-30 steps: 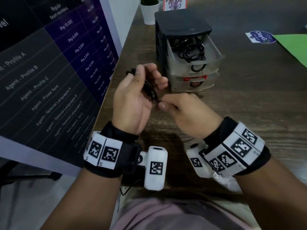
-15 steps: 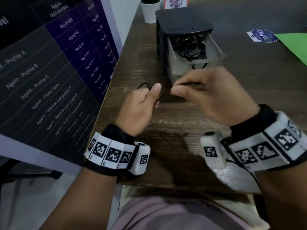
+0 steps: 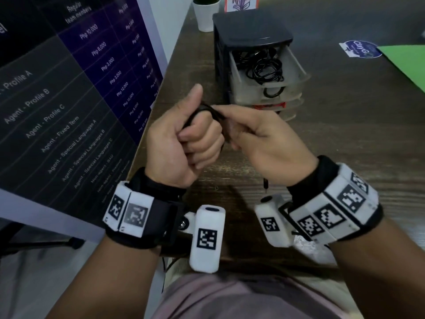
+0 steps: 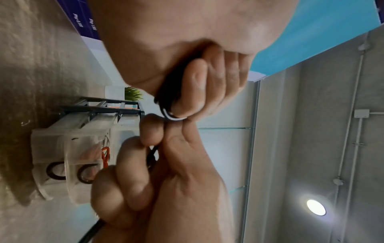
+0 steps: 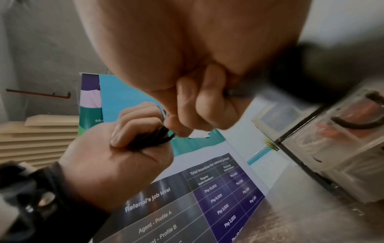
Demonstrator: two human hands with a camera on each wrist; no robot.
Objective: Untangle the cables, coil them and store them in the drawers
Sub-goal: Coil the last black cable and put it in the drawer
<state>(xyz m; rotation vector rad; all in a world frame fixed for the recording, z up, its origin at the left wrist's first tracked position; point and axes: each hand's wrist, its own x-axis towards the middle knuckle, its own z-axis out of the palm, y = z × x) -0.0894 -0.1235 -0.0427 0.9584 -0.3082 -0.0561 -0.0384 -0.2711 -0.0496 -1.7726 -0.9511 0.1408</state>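
Thin black cable [image 3: 202, 111]; black coiled cables [image 3: 264, 67] in translucent frosted plastic drawer [image 3: 296, 65]; black plastic drawer cabinet [image 3: 250, 28]; red-orange cable [image 4: 105, 156] in lower drawer; dark brown woodgrain table [image 3: 345, 134]; bright green paper sheet [image 3: 407, 63]; purple-and-grey banner [image 3: 69, 88], white lettering; white wristbands [image 3: 333, 210] with black square-code patterns; white plant pot [image 3: 205, 17].

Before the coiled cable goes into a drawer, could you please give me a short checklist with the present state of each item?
1. Thin black cable gripped as a bundle in the left hand: ok.
2. Right hand pinches the strand beside the loop: ok.
3. Loose end tucked in: cannot tell; a plug hangs below the right wrist.
4. Top translucent drawer of the black-framed organiser open: ok.
5. Room in that drawer: cannot tell; black coils already lie inside.
6. Path to the drawer over the dark wooden table: ok.
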